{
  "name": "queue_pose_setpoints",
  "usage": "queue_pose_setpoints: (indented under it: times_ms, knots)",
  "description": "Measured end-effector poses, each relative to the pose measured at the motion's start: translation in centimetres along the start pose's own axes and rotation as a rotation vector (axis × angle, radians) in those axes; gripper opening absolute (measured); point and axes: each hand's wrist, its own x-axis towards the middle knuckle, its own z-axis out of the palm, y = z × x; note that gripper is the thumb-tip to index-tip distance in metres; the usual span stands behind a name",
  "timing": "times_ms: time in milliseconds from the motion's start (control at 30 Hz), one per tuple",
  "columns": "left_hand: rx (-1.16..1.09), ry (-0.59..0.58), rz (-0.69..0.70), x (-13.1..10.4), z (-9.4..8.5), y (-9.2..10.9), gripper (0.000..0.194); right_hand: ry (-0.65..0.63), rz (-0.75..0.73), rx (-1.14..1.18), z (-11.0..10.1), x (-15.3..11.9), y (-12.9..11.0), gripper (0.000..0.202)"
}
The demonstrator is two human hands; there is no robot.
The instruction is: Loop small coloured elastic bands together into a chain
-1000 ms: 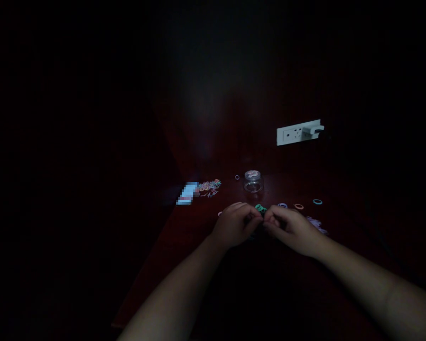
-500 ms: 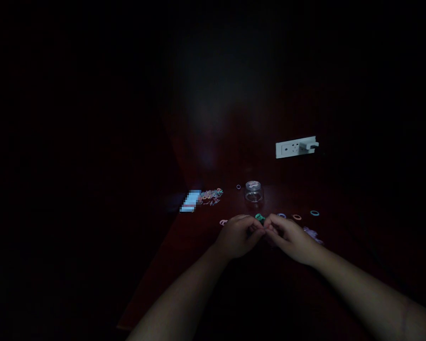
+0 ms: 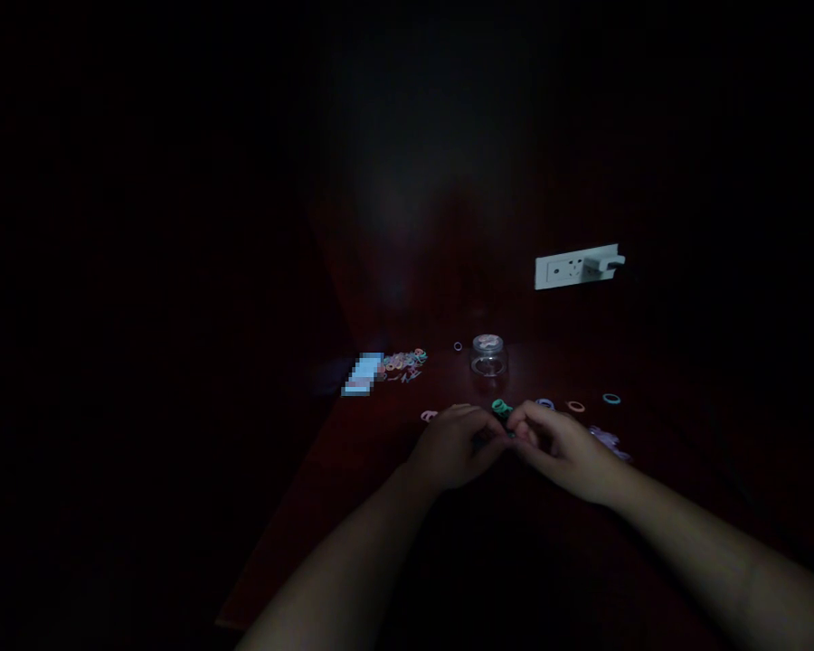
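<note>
My left hand [image 3: 456, 449] and my right hand [image 3: 564, 454] meet low in the middle of the view, fingertips touching. Both are closed in a pinch; whatever lies between the fingers is too small and dark to name. Just beyond the fingertips are green hair ties [image 3: 500, 406]. A purple-blue hair tie [image 3: 545, 403] shows behind my right hand, with an orange one [image 3: 576, 407] and a teal one [image 3: 611, 399] farther right. Lilac hair ties [image 3: 609, 442] lie heaped beside my right wrist. Pink hair ties [image 3: 429, 417] rest behind my left hand.
A clear lidded jar [image 3: 488, 363] stands toward the back of the dark red table [image 3: 298, 533]. To its left lie a single small ring [image 3: 458, 346], a mixed pile of hair ties [image 3: 405, 363] and a lit phone [image 3: 364, 374]. A wall socket [image 3: 562, 269] holds a plug.
The view has shifted slightly, so the table things sit a little higher and the socket farther right. Both hands stay pinched together, with their fingertips moved a little to the right in view.
</note>
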Motion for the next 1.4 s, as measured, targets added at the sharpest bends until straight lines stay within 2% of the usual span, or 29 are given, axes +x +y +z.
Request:
queue_pose_setpoints:
  times_ms: [367,800,1000,1200,1400]
  knots:
    - [0.032,-0.015,0.013,-0.11,-0.19,0.14,0.012,-0.022,0.008,-0.002,-0.32,-0.17,-0.09,0.015]
    - [0.061,-0.032,0.01,-0.22,-0.42,-0.22,0.008,0.026,-0.015,0.008,-0.4,-0.1,-0.31,0.018]
    - [0.053,-0.014,0.031,-0.22,-0.4,-0.2,0.016,0.023,-0.023,0.004,-0.4,-0.1,-0.06,0.014]
    - [0.048,-0.013,0.061,-0.1,-0.3,-0.37,0.01,0.015,-0.03,-0.031,-0.45,-0.06,-0.32,0.015]
    - [0.083,-0.004,0.024,-0.22,-0.38,-0.6,0.009,0.002,-0.019,-0.016,-0.38,0.01,-0.24,0.014]
